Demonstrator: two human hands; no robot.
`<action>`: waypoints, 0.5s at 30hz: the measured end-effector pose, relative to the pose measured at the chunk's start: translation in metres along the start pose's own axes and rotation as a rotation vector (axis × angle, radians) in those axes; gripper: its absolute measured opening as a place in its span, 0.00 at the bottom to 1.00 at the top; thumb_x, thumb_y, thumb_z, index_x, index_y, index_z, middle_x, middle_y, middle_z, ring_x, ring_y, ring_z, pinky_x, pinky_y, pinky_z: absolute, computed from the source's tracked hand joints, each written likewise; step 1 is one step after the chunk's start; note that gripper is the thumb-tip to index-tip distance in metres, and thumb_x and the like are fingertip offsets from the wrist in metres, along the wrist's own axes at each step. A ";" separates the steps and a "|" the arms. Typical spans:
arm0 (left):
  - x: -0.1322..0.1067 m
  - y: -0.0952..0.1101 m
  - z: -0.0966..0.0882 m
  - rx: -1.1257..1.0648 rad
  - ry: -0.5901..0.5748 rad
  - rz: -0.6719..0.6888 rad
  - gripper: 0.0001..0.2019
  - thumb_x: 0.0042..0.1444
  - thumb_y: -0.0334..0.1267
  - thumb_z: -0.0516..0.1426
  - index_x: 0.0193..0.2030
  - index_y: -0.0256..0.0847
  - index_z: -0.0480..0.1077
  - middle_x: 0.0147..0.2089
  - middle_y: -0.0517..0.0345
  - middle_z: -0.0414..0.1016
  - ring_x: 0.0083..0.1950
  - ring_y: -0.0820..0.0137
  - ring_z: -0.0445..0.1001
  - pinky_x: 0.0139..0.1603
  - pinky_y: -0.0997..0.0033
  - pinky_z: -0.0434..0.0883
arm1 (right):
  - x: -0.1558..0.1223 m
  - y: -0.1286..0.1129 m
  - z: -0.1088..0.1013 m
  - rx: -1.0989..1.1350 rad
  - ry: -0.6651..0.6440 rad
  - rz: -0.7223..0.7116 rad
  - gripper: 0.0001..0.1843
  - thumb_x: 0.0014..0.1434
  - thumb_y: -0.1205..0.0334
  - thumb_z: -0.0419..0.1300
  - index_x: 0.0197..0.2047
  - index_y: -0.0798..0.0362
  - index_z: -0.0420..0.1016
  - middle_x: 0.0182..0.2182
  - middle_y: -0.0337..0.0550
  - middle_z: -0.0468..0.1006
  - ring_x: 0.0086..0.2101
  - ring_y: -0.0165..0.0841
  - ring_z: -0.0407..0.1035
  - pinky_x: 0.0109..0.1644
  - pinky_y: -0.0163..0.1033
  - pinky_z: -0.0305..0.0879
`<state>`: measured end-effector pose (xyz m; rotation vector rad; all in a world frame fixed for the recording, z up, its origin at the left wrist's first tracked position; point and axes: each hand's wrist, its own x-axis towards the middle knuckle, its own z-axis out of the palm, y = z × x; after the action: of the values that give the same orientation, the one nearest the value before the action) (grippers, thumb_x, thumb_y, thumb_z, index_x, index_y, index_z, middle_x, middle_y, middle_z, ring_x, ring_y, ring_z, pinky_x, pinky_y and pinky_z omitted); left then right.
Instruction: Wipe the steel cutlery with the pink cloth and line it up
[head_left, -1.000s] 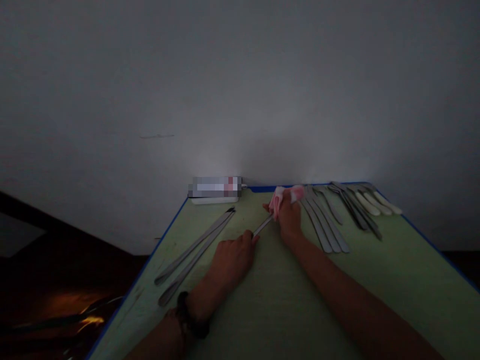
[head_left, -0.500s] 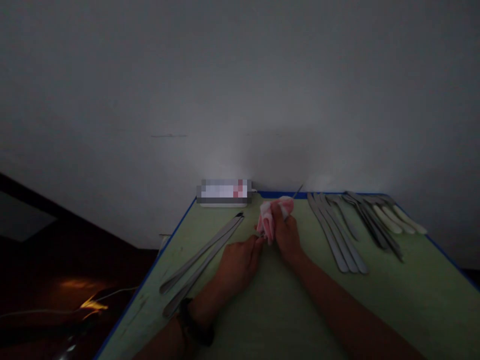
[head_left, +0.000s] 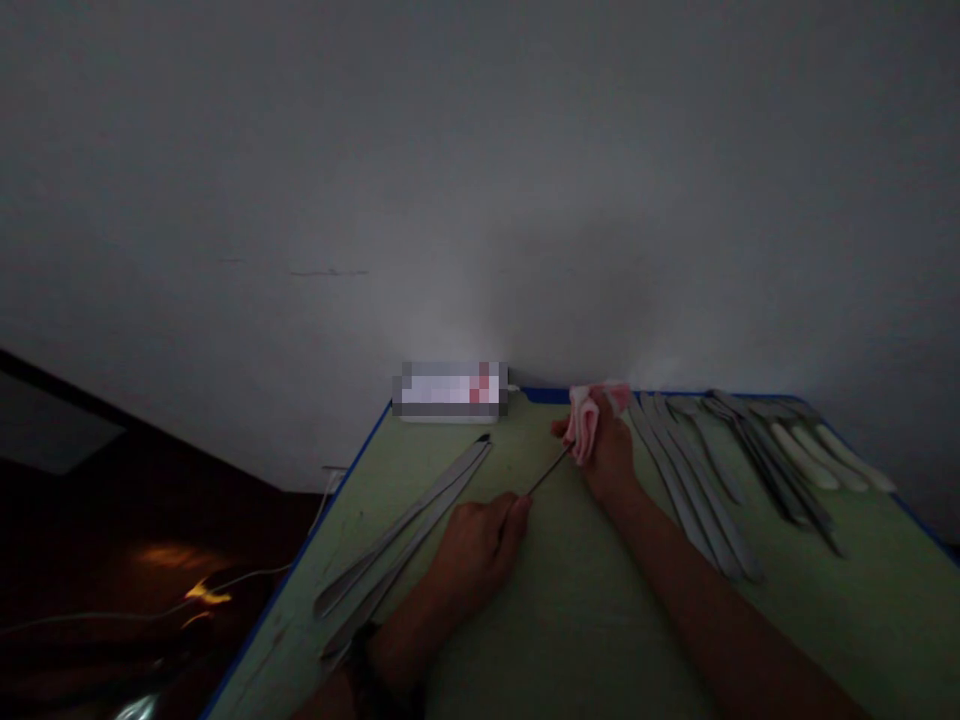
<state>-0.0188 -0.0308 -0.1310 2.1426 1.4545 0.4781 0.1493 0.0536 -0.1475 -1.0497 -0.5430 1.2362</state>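
My left hand (head_left: 480,545) rests on the green table (head_left: 570,640) with its fingers closed on the handle end of a thin metal utensil (head_left: 546,472). The utensil slants up and to the right into a pink and white cloth (head_left: 589,420). My right hand (head_left: 609,452) grips that cloth, wrapped around the utensil's far end near the table's back edge. The utensil's tip is hidden inside the cloth.
Two long metal utensils (head_left: 405,535) lie side by side at the left. Several knives (head_left: 694,490) and further cutlery (head_left: 795,455) lie in rows at the right. A white box (head_left: 450,392) sits at the back edge against the wall. A cable (head_left: 247,580) lies on the dark floor at left.
My right hand slid the cloth towards my left hand along the utensil, then back out to its far end. The camera shifted slightly.
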 end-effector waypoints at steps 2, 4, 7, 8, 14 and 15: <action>0.000 0.000 0.000 0.012 -0.003 0.012 0.23 0.66 0.48 0.38 0.27 0.41 0.63 0.22 0.58 0.68 0.24 0.70 0.69 0.30 0.70 0.61 | 0.004 -0.001 -0.001 0.042 0.020 -0.011 0.23 0.55 0.41 0.56 0.30 0.55 0.73 0.17 0.39 0.75 0.17 0.30 0.69 0.19 0.32 0.60; 0.000 -0.001 -0.001 0.013 -0.010 0.027 0.23 0.66 0.48 0.38 0.27 0.41 0.64 0.22 0.59 0.68 0.24 0.71 0.69 0.31 0.70 0.60 | 0.009 -0.002 -0.002 0.099 0.044 -0.028 0.22 0.56 0.42 0.55 0.31 0.54 0.73 0.16 0.38 0.74 0.18 0.30 0.70 0.21 0.32 0.62; 0.000 -0.001 -0.001 -0.036 -0.011 0.032 0.23 0.66 0.49 0.40 0.25 0.40 0.63 0.21 0.61 0.65 0.22 0.72 0.66 0.29 0.71 0.59 | 0.012 -0.002 -0.004 0.146 0.071 -0.053 0.23 0.57 0.42 0.52 0.30 0.54 0.72 0.16 0.38 0.74 0.17 0.31 0.70 0.20 0.33 0.62; 0.000 -0.002 -0.002 -0.059 -0.004 0.030 0.24 0.66 0.49 0.40 0.24 0.40 0.62 0.20 0.62 0.63 0.22 0.73 0.65 0.29 0.72 0.59 | 0.012 -0.001 -0.005 0.150 0.075 -0.059 0.25 0.57 0.40 0.51 0.31 0.54 0.73 0.16 0.38 0.73 0.16 0.31 0.69 0.19 0.33 0.61; 0.000 -0.001 -0.007 -0.180 -0.010 0.014 0.25 0.64 0.51 0.43 0.23 0.38 0.66 0.19 0.64 0.58 0.22 0.74 0.60 0.27 0.74 0.56 | 0.013 -0.003 -0.009 0.157 0.063 -0.120 0.32 0.58 0.33 0.47 0.32 0.56 0.73 0.17 0.40 0.74 0.18 0.31 0.70 0.21 0.34 0.64; 0.000 -0.001 -0.008 -0.194 -0.028 0.008 0.25 0.64 0.51 0.43 0.24 0.38 0.69 0.19 0.64 0.58 0.22 0.74 0.60 0.26 0.74 0.55 | 0.015 -0.004 -0.011 0.170 0.067 -0.137 0.32 0.59 0.34 0.47 0.33 0.55 0.73 0.18 0.40 0.74 0.18 0.31 0.71 0.22 0.34 0.66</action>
<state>-0.0240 -0.0284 -0.1246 1.9950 1.3283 0.5659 0.1644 0.0636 -0.1520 -0.8922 -0.4429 1.1026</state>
